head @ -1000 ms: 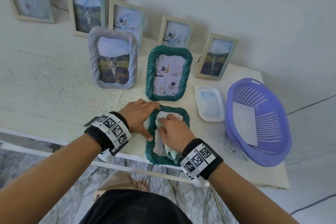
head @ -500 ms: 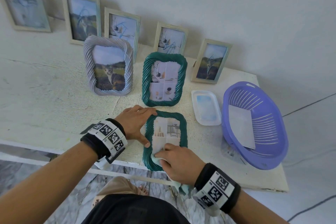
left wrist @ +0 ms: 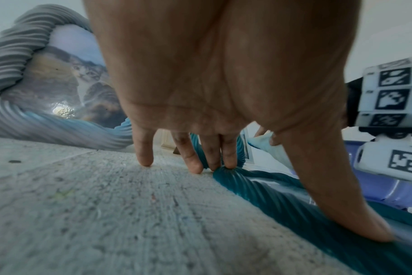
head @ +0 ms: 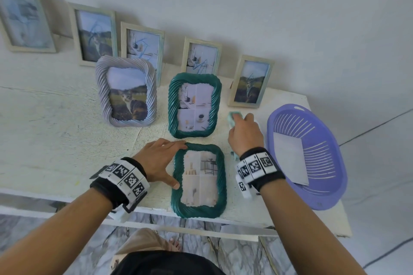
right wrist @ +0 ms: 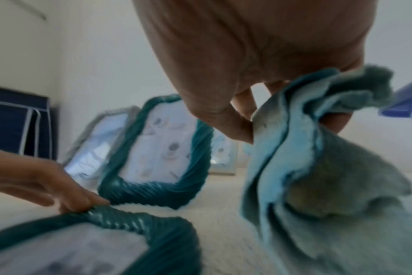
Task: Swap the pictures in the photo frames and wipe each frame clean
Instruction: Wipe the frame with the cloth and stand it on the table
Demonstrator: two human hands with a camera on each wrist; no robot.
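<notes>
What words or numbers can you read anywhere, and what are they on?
None: no words or numbers show.
The left wristband and right wristband carry only black-and-white square code patterns.
The framed pictures, like the one in the flat green frame, show no lettering.

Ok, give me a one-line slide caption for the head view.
Left hand steadies the flat teal frame while the right hand carries the cloth toward the purple basket.
</notes>
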